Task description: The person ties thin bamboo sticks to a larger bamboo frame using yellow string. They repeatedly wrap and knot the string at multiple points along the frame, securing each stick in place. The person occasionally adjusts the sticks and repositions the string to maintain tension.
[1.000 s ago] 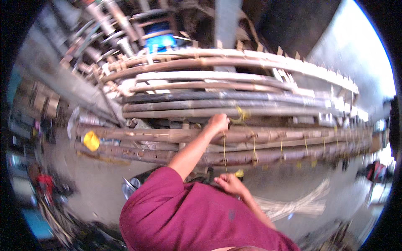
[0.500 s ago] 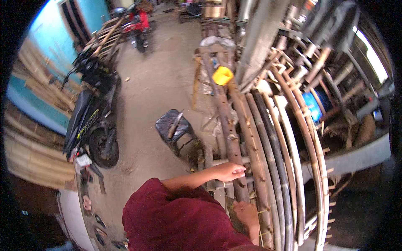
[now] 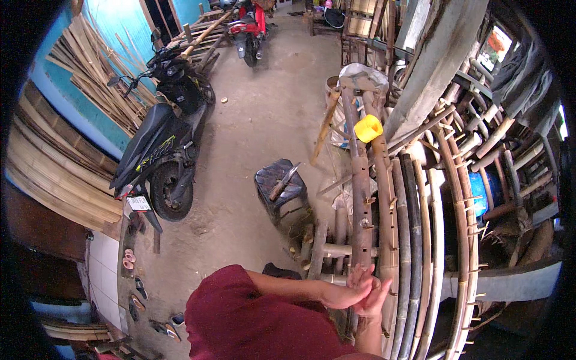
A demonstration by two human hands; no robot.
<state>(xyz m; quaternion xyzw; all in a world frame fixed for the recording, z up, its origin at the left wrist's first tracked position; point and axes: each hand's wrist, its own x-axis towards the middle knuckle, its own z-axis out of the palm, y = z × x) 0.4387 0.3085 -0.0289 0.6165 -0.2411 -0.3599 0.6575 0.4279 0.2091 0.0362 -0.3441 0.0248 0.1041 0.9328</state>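
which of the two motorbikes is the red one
The far motorbike at the top of the view, by the doorway, is red. The near motorbike parked along the blue wall is black.

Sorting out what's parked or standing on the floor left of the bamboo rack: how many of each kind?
Motorbikes: 2, black and red
Stools: 1, dark
Hammers: 1, on the stool
Yellow cups: 1, on the poles
Total: 5
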